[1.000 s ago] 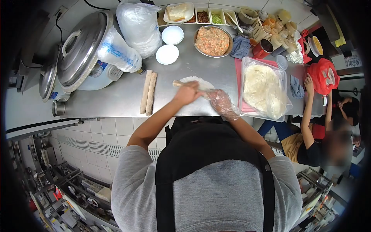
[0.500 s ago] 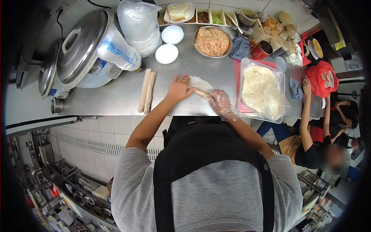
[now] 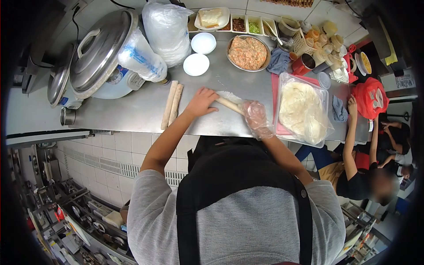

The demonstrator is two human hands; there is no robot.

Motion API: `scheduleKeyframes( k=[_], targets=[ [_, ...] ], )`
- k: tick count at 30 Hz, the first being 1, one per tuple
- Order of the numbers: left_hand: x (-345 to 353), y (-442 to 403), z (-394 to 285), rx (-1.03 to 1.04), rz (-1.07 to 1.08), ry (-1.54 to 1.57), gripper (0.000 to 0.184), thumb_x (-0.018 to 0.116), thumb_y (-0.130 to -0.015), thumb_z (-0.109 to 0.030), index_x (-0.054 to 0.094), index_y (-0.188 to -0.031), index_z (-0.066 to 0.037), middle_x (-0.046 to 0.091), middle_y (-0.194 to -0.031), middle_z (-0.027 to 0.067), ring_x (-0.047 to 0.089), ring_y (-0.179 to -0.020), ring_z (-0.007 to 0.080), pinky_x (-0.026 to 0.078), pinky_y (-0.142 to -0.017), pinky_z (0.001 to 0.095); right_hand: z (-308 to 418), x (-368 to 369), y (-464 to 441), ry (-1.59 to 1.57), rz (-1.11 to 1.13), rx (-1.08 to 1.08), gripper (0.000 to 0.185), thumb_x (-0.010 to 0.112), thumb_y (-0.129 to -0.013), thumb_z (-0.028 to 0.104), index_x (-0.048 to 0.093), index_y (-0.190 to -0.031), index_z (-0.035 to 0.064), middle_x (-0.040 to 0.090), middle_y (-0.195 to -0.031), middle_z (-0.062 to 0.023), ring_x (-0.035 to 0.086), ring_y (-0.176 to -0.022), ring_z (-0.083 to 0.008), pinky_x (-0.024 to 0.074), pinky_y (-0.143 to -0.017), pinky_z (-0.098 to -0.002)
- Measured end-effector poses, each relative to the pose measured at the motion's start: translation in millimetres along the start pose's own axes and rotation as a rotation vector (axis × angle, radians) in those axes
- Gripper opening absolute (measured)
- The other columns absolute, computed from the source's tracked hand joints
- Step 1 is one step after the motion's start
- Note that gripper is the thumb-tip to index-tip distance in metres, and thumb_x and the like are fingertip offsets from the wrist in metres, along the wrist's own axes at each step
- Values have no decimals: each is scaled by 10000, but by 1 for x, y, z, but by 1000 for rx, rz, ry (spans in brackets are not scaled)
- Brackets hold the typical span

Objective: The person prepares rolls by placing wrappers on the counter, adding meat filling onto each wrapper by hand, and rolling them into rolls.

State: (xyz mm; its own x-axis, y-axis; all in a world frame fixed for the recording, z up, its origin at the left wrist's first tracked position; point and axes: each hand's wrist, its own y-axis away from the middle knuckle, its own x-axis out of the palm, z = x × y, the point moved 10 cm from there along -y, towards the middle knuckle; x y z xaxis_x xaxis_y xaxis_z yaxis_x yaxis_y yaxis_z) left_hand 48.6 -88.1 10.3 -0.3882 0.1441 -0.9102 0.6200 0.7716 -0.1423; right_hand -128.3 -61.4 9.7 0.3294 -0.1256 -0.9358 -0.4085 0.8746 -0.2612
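Observation:
A long pale roll [image 3: 230, 105], probably dough-wrapped, lies slantwise on the steel table in front of me, with a thin whitish sheet [image 3: 230, 95] along its far side. My bare left hand [image 3: 202, 102] holds its left end between thumb and fingers. My right hand [image 3: 256, 117], in a clear plastic glove, is closed around the other end. Left of my left hand, two similar rolls [image 3: 172, 105] rest side by side. A lidless plastic tray of soft white dough [image 3: 298, 106] stands right of my right hand, with plastic film over part of it.
At the back are a steel bowl of orange-flecked minced filling [image 3: 247, 53], two white bowls [image 3: 196, 64] and topping containers [image 3: 239, 25]. Large lidded pots [image 3: 104, 48] and plastic bags [image 3: 165, 35] occupy the left. Sauce bottles [image 3: 324, 39], a red bag [image 3: 370, 98] and another person's arm [image 3: 352, 132] are right.
My left hand was blurred, with fingers spread over the roll's left side; now it grips that end. More of the roll shows between my hands. The view has shifted slightly.

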Motion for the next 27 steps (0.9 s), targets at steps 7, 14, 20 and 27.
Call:
scheduleKeyframes(
  k=[7,14,20,27],
  targets=[
    [5,-22,17,-43,-33,102,245,733,-801,-236,669,-1024,-154,600,-1035,10,547,-1075,233,363,-1036,459,55,-25,-1,-51,-234,-420,226,639,-795,124,663,-1019,99,645,-851,-84,631,-754,-264,500,-663,-428],
    [22,-46,40,-142,-51,123,169,665,-889,-293,701,-969,-148,632,-982,22,559,-1029,235,398,-932,414,25,-6,-19,1,-116,-260,263,641,-807,137,653,-1065,91,645,-873,-79,626,-783,-261,511,-687,-416],
    [7,-69,28,-156,-130,46,209,715,-829,-329,694,-960,-168,619,-985,2,545,-1050,233,385,-934,433,26,-20,-33,-79,-114,-268,264,632,-789,114,649,-1050,81,638,-856,-87,622,-782,-281,508,-689,-426],
    [39,-79,14,-64,12,95,315,770,-769,-307,650,-1018,-155,601,-1037,19,545,-1091,253,404,-982,470,-26,22,-48,51,8,-49,458,647,-793,213,609,-1224,62,647,-912,-142,620,-844,-326,499,-760,-458]
  ],
)
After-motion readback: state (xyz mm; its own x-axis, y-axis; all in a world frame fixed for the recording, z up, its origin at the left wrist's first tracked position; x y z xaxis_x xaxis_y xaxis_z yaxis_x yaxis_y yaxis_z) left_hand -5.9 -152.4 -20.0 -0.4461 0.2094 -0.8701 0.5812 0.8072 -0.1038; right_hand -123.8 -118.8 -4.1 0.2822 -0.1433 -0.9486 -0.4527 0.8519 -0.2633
